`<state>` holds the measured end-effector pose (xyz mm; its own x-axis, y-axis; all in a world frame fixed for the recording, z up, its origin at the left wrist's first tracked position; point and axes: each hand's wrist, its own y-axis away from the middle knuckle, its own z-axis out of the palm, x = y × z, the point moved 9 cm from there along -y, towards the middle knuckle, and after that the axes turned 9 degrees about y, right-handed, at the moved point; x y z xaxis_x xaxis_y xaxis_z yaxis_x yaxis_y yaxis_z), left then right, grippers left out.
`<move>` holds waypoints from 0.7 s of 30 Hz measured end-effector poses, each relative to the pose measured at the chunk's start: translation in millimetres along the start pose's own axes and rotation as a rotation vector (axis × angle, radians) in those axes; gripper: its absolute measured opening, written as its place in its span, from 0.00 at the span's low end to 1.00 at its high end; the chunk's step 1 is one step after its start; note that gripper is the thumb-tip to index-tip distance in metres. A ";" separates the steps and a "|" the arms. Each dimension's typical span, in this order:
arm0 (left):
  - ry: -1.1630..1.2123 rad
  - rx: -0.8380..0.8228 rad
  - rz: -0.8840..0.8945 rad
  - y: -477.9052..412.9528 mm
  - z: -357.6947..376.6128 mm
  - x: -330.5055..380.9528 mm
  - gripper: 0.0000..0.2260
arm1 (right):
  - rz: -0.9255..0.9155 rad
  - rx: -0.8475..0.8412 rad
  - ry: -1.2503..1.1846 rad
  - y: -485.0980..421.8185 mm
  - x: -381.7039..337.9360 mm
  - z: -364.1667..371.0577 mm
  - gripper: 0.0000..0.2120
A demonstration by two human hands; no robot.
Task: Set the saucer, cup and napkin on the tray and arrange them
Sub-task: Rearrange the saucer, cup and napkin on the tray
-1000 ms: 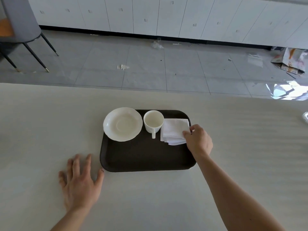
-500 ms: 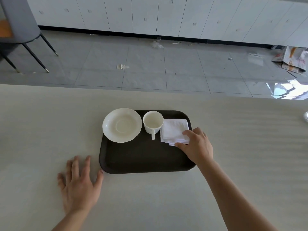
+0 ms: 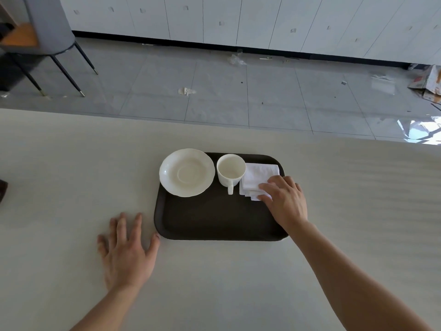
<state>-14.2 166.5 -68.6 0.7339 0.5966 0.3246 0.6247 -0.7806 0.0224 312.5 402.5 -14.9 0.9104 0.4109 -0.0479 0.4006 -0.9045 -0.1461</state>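
Observation:
A dark brown tray [image 3: 214, 218] lies on the pale table. Along its far side stand a white saucer [image 3: 186, 172] at the left, overhanging the tray's rim, a white cup [image 3: 231, 169] in the middle with its handle toward me, and a folded white napkin [image 3: 257, 174] at the right, touching the cup. My right hand [image 3: 286, 201] covers the napkin's near right corner, fingers on top and thumb at its near edge, gripping it. My left hand [image 3: 127, 252] rests flat on the table with fingers spread, its thumb touching the tray's near left corner.
The table [image 3: 71, 175] ends a little beyond the tray; past that edge is grey tiled floor with scraps of litter. A grey chair [image 3: 47, 32] stands at the far left. A small dark object [image 3: 2, 189] shows at the left edge.
My right hand slid from the napkin's right edge onto its near right corner, and the napkin shifted slightly toward the cup. My left hand stayed flat on the table.

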 end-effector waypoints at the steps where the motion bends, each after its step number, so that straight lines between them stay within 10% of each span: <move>1: -0.003 0.001 0.001 -0.2 0.3 -0.7 0.34 | 0.004 -0.003 -0.008 -0.3 -0.7 0.0 0.10; 21: 0.003 0.017 0.009 0.3 1.8 -3.7 0.33 | -0.017 -0.026 -0.113 -0.9 -6.2 -0.9 0.12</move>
<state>-16.2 164.3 -71.5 0.7389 0.5887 0.3279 0.6223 -0.7827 0.0030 306.6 400.6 -13.5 0.8867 0.4350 -0.1564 0.4197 -0.8994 -0.1222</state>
